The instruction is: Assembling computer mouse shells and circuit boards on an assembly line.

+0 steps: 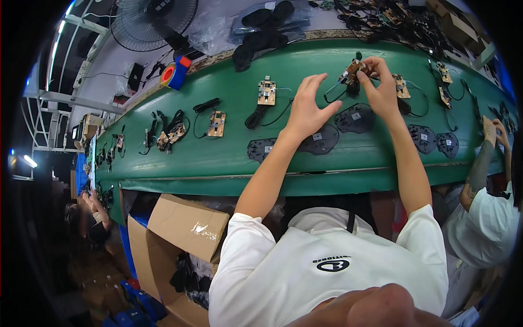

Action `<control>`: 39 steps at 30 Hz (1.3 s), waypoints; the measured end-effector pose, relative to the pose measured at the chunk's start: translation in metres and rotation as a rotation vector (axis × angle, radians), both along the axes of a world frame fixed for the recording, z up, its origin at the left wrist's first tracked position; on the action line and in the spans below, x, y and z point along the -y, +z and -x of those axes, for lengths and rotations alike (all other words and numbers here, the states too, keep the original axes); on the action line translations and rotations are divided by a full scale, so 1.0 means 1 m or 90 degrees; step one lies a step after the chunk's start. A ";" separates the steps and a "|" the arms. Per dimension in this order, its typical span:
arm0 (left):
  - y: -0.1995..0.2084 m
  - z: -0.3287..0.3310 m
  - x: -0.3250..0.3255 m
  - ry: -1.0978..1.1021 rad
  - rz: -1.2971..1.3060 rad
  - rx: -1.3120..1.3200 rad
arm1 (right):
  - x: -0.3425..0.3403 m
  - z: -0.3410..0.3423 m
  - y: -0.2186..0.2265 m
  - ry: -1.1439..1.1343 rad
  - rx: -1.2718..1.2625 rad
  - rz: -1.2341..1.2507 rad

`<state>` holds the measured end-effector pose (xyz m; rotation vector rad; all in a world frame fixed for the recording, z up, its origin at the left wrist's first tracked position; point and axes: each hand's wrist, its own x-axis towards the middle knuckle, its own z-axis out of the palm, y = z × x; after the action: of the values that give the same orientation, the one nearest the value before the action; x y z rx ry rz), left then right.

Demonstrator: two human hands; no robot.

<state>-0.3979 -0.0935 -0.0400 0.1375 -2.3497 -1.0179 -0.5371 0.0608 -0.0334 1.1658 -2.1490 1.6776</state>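
Over the far half of the green work surface point(229, 177), my right hand point(383, 90) pinches a small brown circuit board point(348, 71) with black wiring. My left hand point(308, 111) is held to its left, fingers and thumb spread, with nothing in it. A dark cable loops between the two hands. Beneath them lie flat black plastic housings point(355, 121), one partly covered by my left wrist. Another circuit board point(267, 92) with a coiled black cord point(255, 117) rests left of my left hand. To the right of my right hand sits one more board point(401, 87).
More boards and cords point(216, 124) spread along the surface on both sides. A tape dispenser point(175, 72), a fan point(154, 22) and tangled parts point(381, 22) stand at the back. An open carton point(188, 226) is below at left. Co-workers' hands point(493, 131) are at right and far left.
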 end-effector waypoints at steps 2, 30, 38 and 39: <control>-0.001 0.005 -0.001 -0.073 -0.045 -0.099 | 0.001 -0.010 -0.001 0.053 0.058 0.053; 0.022 -0.015 -0.002 -0.333 -0.281 0.128 | -0.034 -0.065 0.030 0.822 0.758 -0.387; 0.015 -0.015 0.006 -0.199 -0.190 0.045 | -0.047 -0.073 0.041 0.556 0.765 -0.187; 0.014 -0.015 0.008 -0.200 -0.174 0.033 | -0.051 -0.067 0.042 0.561 0.767 -0.193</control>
<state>-0.3828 -0.1011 -0.0263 -0.1082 -2.3137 -1.5031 -0.4700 0.1122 0.0083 1.5494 -2.7584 3.1311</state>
